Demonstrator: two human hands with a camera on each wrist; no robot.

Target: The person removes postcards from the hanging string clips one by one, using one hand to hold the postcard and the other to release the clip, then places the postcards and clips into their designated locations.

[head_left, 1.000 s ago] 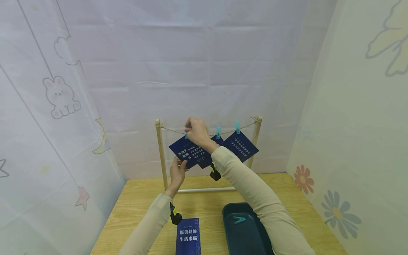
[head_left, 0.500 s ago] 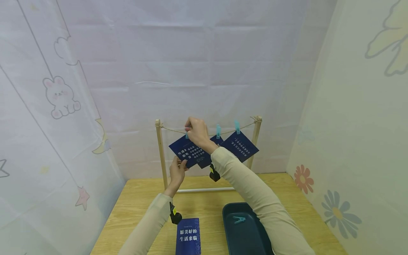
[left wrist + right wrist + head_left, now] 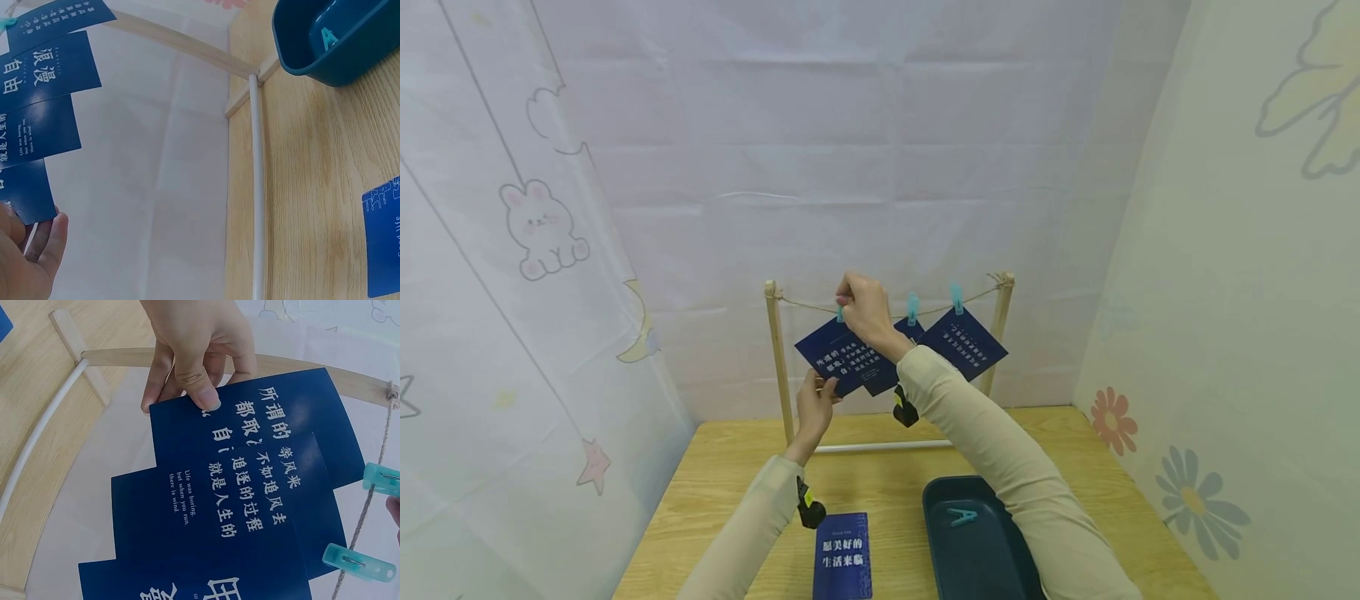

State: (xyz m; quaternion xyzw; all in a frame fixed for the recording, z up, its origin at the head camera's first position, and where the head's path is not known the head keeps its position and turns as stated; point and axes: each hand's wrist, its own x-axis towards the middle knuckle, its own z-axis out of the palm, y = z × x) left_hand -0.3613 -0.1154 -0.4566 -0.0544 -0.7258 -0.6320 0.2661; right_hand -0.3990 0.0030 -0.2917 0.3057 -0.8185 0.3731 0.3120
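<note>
The leftmost blue printed card (image 3: 818,343) hangs cornerwise from the twine line. My left hand (image 3: 815,404) pinches its lower left corner; in the right wrist view the thumb lies on the printed face. Above, my right hand (image 3: 867,312) grips a teal clothespin (image 3: 381,480) at the line by the card's top corner. Only a sliver of that hand enters the right wrist view's edge, and its fingertips are partly hidden. A second card (image 3: 219,487) overlaps the leftmost one. Further right, a card (image 3: 962,343) hangs from its own clothespin (image 3: 957,298).
Wooden posts (image 3: 777,358) hold up the line, joined low by a white rod (image 3: 880,447). On the table (image 3: 737,442) lie a blue card (image 3: 842,554) and a dark teal tray (image 3: 970,558) with a loose clothespin (image 3: 962,517) in it. Printed cloth walls surround the table.
The leftmost card has shifted slightly left, showing more of its print beside the overlapping card. Both hands stay almost where they were.
</note>
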